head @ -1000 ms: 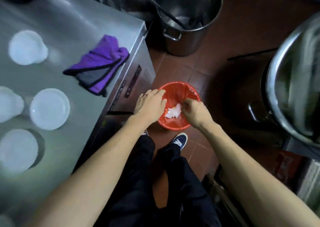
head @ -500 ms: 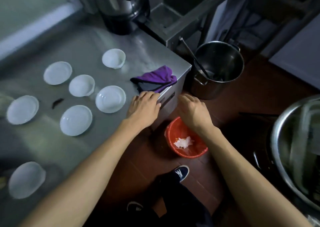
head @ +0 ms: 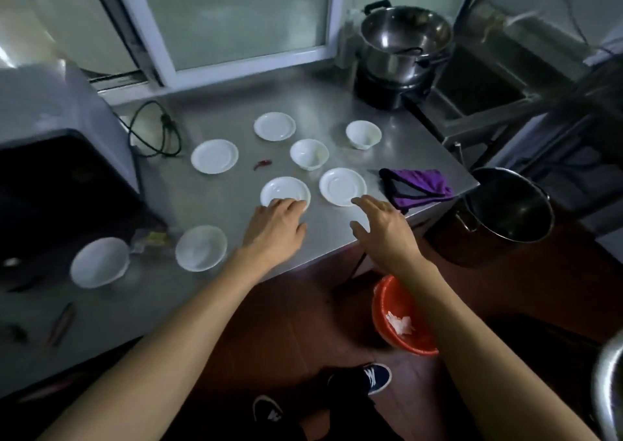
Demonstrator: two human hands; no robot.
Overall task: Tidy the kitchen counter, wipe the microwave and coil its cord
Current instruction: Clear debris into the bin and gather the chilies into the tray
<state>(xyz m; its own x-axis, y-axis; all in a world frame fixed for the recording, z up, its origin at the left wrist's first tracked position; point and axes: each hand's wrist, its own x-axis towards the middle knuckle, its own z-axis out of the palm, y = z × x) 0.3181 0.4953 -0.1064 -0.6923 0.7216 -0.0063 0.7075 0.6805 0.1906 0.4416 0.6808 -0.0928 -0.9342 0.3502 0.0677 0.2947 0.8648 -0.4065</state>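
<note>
Currently your left hand (head: 274, 225) has fingers extended, tips on a white saucer (head: 285, 191); right hand (head: 384, 226) spread open, empty, fingertips at second saucer (head: 342, 186), beside purple cloth (head: 416, 186).

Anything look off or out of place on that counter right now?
Yes. A red chili lies loose among the white dishes, scraps sit by the microwave, and its black cord sprawls uncoiled behind it. The purple cloth is bunched at the counter's corner.

Steel counter (head: 215, 211): white dishes (head: 214, 156), purple cloth (head: 416, 186), microwave (head: 60, 144).
</note>
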